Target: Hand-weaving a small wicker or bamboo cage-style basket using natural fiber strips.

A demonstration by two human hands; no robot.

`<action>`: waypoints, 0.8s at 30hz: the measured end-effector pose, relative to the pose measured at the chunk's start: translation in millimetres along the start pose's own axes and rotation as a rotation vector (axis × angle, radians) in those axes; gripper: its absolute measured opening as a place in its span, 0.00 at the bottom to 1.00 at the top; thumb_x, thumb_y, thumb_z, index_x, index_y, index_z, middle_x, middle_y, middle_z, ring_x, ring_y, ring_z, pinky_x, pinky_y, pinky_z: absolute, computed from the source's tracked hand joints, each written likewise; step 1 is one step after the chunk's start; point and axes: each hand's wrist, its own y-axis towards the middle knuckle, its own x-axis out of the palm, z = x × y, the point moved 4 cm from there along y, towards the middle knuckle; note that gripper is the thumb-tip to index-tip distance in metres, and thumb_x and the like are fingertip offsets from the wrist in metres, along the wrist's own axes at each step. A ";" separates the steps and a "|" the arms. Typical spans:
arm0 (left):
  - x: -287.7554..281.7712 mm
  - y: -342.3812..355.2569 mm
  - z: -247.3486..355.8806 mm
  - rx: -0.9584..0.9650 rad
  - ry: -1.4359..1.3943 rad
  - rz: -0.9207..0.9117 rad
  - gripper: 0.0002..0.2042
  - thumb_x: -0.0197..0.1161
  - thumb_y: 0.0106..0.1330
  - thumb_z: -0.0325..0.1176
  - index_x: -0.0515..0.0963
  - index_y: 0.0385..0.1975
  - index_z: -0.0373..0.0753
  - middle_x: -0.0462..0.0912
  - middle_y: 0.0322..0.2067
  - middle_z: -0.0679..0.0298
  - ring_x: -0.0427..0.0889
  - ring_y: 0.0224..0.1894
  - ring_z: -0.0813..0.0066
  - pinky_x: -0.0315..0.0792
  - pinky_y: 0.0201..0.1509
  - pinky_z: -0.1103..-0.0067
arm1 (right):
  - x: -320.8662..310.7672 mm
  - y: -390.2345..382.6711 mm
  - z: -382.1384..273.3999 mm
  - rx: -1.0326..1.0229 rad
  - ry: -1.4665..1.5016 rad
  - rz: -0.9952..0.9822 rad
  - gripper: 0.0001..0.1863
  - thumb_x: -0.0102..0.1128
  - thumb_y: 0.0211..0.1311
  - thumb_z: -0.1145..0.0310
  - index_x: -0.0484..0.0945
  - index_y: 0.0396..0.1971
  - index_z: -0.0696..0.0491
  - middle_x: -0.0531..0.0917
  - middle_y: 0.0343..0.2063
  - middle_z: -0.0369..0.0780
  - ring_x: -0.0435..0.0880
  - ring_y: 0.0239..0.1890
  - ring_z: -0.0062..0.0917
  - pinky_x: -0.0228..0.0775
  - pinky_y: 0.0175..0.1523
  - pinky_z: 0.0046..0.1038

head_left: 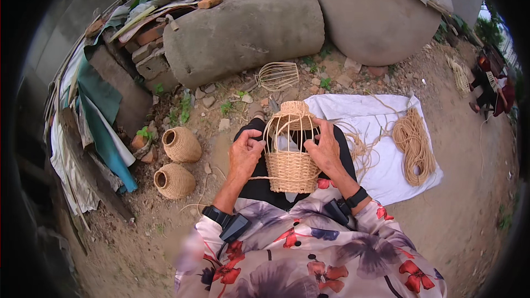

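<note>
On my lap stands a half-woven basket (pixel 292 172), its lower body densely woven in tan cord. Bare upright stakes rise from that body to a narrower woven neck (pixel 293 109). My left hand (pixel 245 153) is at the left stakes, its fingers curled and pinched at the basket's side. On the opposite side my right hand (pixel 327 149) grips the stakes, thumb lower and fingers near the neck. A loose strand of cord (pixel 259 177) runs out leftward from the woven wall. The basket's far side is hidden.
Two finished round baskets (pixel 182 144) lie on the dirt at left. A bare stake frame (pixel 279 76) lies ahead. At right a coil of cord (pixel 415 149) rests on a white sheet (pixel 381 187). Stone cylinders (pixel 245 33) and rubble border the far side; another person (pixel 499 91) is at far right.
</note>
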 end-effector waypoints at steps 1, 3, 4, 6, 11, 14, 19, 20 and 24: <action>2.6 -2.3 10.1 0.049 -0.015 -0.012 0.18 0.66 0.56 0.26 0.75 0.49 0.41 0.76 0.19 0.72 0.75 0.23 0.85 0.71 0.28 0.83 | -0.8 -0.8 -1.0 0.001 0.003 -0.002 0.30 0.57 0.47 0.65 0.65 0.55 0.52 0.71 0.53 0.47 0.76 0.51 0.46 0.69 0.53 0.45; 10.7 1.2 18.7 0.131 0.089 -0.062 0.20 0.66 0.56 0.27 0.75 0.50 0.42 0.77 0.20 0.71 0.77 0.25 0.85 0.72 0.30 0.83 | -2.2 -2.4 -4.9 0.004 0.015 -0.004 0.29 0.58 0.47 0.65 0.66 0.53 0.53 0.72 0.51 0.46 0.78 0.46 0.44 0.70 0.50 0.44; 16.1 2.7 24.0 0.207 0.196 -0.115 0.21 0.66 0.57 0.27 0.74 0.52 0.43 0.78 0.21 0.70 0.79 0.27 0.84 0.73 0.31 0.82 | -1.2 -2.9 -3.8 -0.001 0.014 -0.001 0.29 0.58 0.47 0.65 0.66 0.53 0.53 0.72 0.51 0.46 0.78 0.46 0.44 0.70 0.50 0.44; 22.4 7.6 27.3 0.240 0.268 -0.160 0.22 0.65 0.57 0.25 0.74 0.54 0.44 0.79 0.22 0.68 0.81 0.27 0.82 0.75 0.31 0.81 | 1.0 -3.1 -0.6 -0.036 0.012 0.016 0.28 0.58 0.47 0.65 0.66 0.52 0.53 0.72 0.50 0.46 0.78 0.43 0.43 0.70 0.49 0.44; 19.2 4.2 16.1 0.063 0.032 -0.192 0.20 0.63 0.57 0.23 0.75 0.51 0.42 0.80 0.21 0.68 0.79 0.21 0.81 0.74 0.27 0.80 | -0.6 -1.3 1.8 -0.031 0.015 -0.029 0.27 0.57 0.48 0.67 0.66 0.52 0.52 0.72 0.49 0.46 0.78 0.44 0.44 0.70 0.49 0.42; 10.4 -8.0 10.6 0.252 0.297 0.022 0.14 0.61 0.55 0.26 0.78 0.43 0.38 0.79 0.18 0.61 0.80 0.20 0.73 0.75 0.28 0.74 | 0.9 0.8 4.0 -0.040 -0.019 -0.007 0.28 0.59 0.46 0.68 0.66 0.52 0.52 0.71 0.49 0.45 0.78 0.42 0.42 0.71 0.48 0.41; -47.0 -12.6 -16.9 0.310 0.695 0.291 0.09 0.59 0.58 0.33 0.81 0.30 0.35 0.80 0.21 0.49 0.81 0.24 0.53 0.73 0.31 0.66 | -5.7 4.3 4.8 0.038 0.108 -0.073 0.30 0.61 0.44 0.68 0.66 0.52 0.52 0.71 0.50 0.44 0.79 0.41 0.35 0.72 0.47 0.37; -57.7 -12.1 -19.4 0.306 0.697 0.293 0.09 0.59 0.58 0.33 0.81 0.30 0.35 0.80 0.21 0.49 0.81 0.24 0.53 0.73 0.31 0.66 | -5.1 4.8 6.6 0.051 0.107 -0.080 0.31 0.62 0.43 0.68 0.66 0.53 0.52 0.71 0.50 0.43 0.80 0.41 0.34 0.73 0.47 0.36; -80.1 -6.9 -42.7 0.107 0.563 0.143 0.12 0.61 0.64 0.38 0.82 0.31 0.35 0.81 0.20 0.54 0.81 0.23 0.63 0.75 0.29 0.69 | -10.1 2.0 -0.3 0.049 0.187 -0.085 0.31 0.61 0.43 0.71 0.66 0.52 0.54 0.70 0.50 0.42 0.79 0.41 0.33 0.74 0.47 0.33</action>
